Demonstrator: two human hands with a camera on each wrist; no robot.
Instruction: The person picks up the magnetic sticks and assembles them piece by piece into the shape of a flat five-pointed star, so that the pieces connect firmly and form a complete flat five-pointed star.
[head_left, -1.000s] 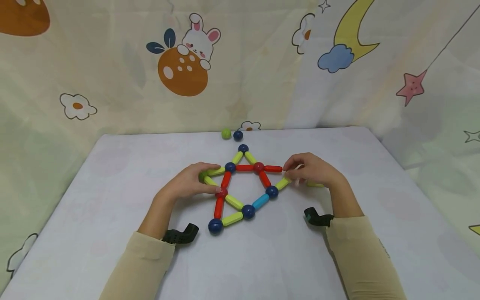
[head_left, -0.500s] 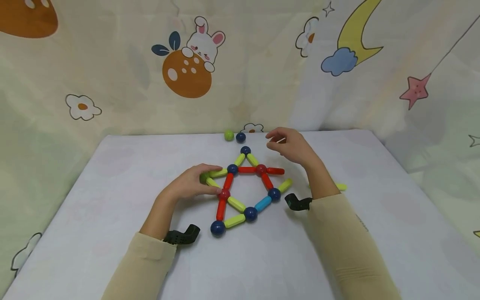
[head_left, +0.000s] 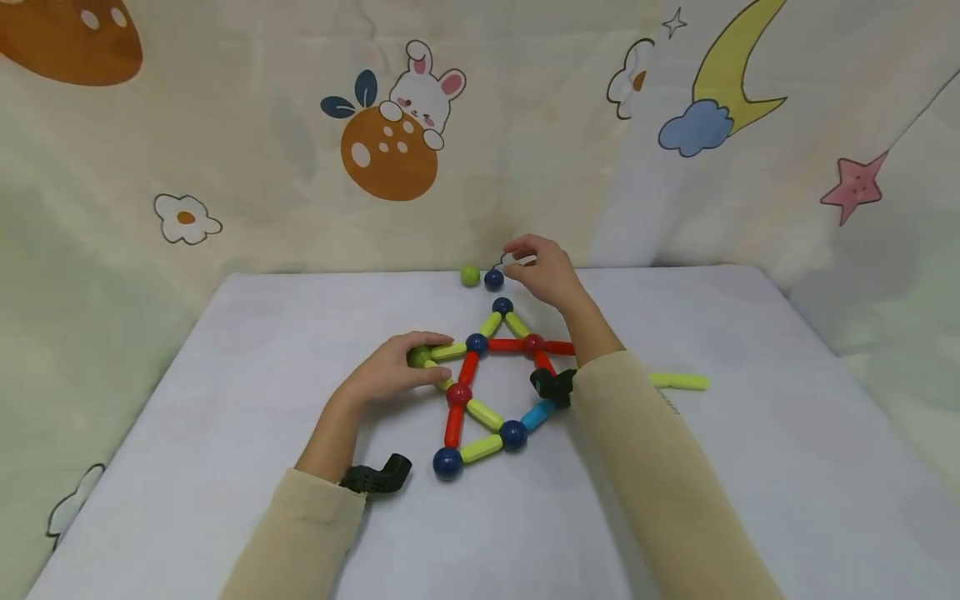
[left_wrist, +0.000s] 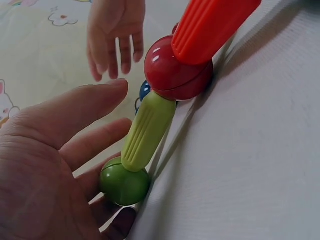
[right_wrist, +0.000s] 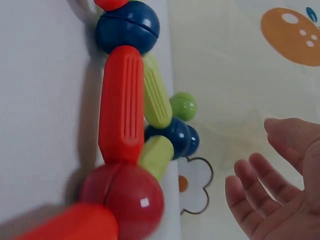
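A flat star-like frame of magnetic rods and balls lies on the table, partly hidden by the right forearm. My left hand (head_left: 397,367) rests at its left point, with the fingers loosely around a green ball (left_wrist: 125,182). In the left wrist view the thumb stands apart from the yellow-green rod (left_wrist: 148,132) and the red ball (left_wrist: 175,70). Above the far table edge, my right hand (head_left: 546,271) hovers with fingers bent a little and nothing held. Just below its fingertips sits a loose dark blue ball (head_left: 493,280), beside a loose green ball (head_left: 470,276).
A loose yellow-green rod (head_left: 678,381) lies right of the frame, partly behind the right sleeve (head_left: 652,450). Black wrist cameras jut inward from both wrists. A printed cloth (head_left: 285,208) hangs behind the white table (head_left: 187,433).
My right hand has left the rods on the right and moved back and left to the loose blue ball. The left thumb has come off the red ball. The head view has shifted slightly.
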